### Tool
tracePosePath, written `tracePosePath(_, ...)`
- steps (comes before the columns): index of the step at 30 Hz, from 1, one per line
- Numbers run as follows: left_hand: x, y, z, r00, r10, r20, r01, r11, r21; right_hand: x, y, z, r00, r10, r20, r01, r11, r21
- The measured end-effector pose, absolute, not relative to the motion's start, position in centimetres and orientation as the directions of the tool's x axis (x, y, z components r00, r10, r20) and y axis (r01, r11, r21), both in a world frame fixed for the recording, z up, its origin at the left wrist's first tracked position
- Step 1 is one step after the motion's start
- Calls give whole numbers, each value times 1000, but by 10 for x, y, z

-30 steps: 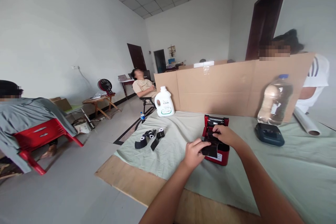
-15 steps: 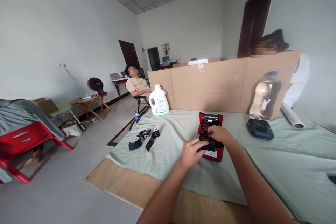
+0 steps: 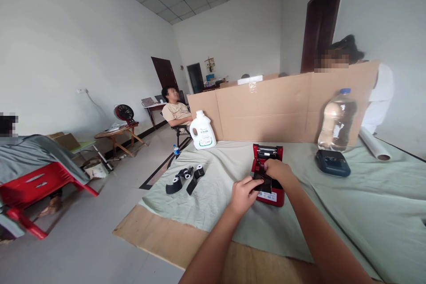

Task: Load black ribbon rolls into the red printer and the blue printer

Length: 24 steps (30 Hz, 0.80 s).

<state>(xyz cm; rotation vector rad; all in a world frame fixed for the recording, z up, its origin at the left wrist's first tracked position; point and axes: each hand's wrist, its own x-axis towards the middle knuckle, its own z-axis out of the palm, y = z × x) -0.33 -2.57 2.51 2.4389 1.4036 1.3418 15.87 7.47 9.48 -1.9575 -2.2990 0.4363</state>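
Note:
A red and black label printer (image 3: 278,199) stands with its lid up on the green cloth (image 3: 226,186), straight ahead of me. My left hand (image 3: 244,195) is at its front left, fingers closed on a dark, shiny piece of ribbon film (image 3: 265,185) that lies across the printer's front. From the right, my right hand (image 3: 278,171) reaches into the opened printer. Its fingers are curled inside, and what they grip is hidden. Several black ribbon rolls with white cores (image 3: 199,167) lie loose to the left, with strips unwound.
Behind the printer stands a cardboard panel (image 3: 259,115). A white jug (image 3: 203,131) is at the back left. A large clear bottle (image 3: 337,120), a dark blue device (image 3: 333,163) and a white roll (image 3: 376,144) are at right. Other people sit beyond the table.
The camera view has shifted slightly, bringing more of the left side into view. Both hands keep nearly the same place at the printer, with only slight finger movement.

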Motion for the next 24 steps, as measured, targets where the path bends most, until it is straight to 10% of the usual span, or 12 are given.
tracePosePath(6, -1, -28, 26, 253, 711, 656, 705, -600, 379, 191, 76, 114, -257, 965, 60, 851, 255, -458)
tracePosePath(11, 0, -30, 29, 271, 666, 695, 724, -617, 309, 230, 90, 116, 146, 932, 332, 806, 82, -586)
tracePosePath(18, 0, -30, 28, 295, 633, 716, 752, -616, 234, 218, 105, 89, 92, 970, 226, 214, 202, -956)
tracePosePath(24, -2, -30, 30, 295, 622, 726, 768, -606, 207, 205, 87, 73, 175, 941, 290, 219, 250, -943)
